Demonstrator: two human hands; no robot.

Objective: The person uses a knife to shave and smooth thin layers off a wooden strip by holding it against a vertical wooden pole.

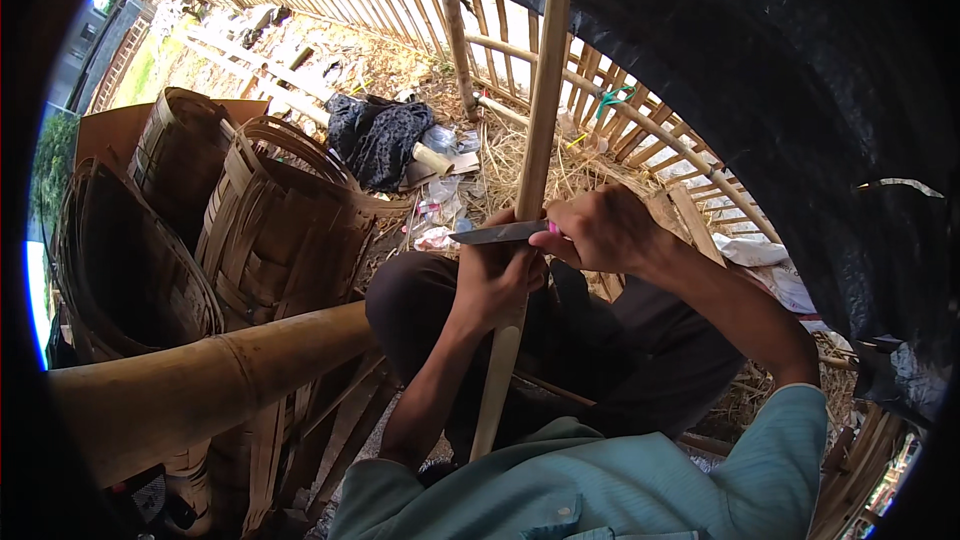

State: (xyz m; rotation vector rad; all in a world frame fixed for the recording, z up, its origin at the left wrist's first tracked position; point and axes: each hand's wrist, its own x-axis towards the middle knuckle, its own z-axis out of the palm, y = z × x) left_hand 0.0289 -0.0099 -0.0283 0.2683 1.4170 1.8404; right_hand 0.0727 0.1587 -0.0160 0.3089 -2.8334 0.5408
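A long split bamboo strip (541,110) runs upright through the middle of the view, passing between my knees. Around it, below the blade, my left hand (492,280) is wrapped. My right hand (605,228) grips a knife by its pink handle (553,227). The knife's blade (498,234) points left and lies across the strip, just above my left fingers. Whether the edge cuts into the bamboo cannot be made out.
Several woven bamboo baskets (285,210) stand at my left. A thick bamboo pole (230,370) crosses in front of them. Black plastic sheeting (760,70) hangs at the right. A bamboo fence (370,5) stands beyond, with a black plastic bag (378,140) and straw on the ground.
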